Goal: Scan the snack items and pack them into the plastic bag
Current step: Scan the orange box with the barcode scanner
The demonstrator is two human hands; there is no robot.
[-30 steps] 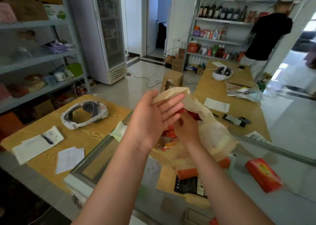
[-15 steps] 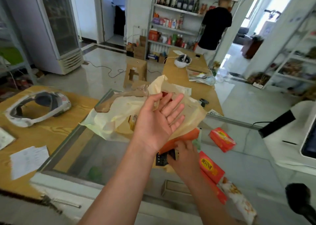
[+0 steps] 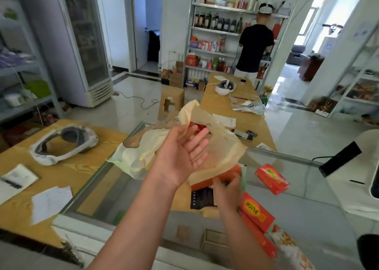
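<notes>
Well, my right hand (image 3: pixel 227 190) has dropped since a second ago. Then it was up inside the mouth of the plastic bag (image 3: pixel 223 151); now it sits low at the bag's bottom edge, against the orange box (image 3: pixel 205 182) that pokes out from under the film. It is blurred with motion, so I cannot tell whether its fingers grip the box or only touch it.

My left hand (image 3: pixel 180 157) is palm up, fingers straight and spread, the bag's rim draped round it and held wide – more a prop than a grip. Something red shows through the film just above my fingertips, so at least one item is already inside.

The bag hangs over the glass counter (image 3: pixel 317 204), between my two hands. One red snack pack (image 3: pixel 271 178) lies on the glass just to the right of it. A stacked pair of red packs (image 3: pixel 256 210) lies by my right wrist, with a printed snack packet (image 3: pixel 287 247) nearer me.

As I read it, one item has gone in and I am on to the next – the orange box looks like the one in hand, with four more left out. The film is limp, so the mouth may close up if my left hand slackens.
</notes>
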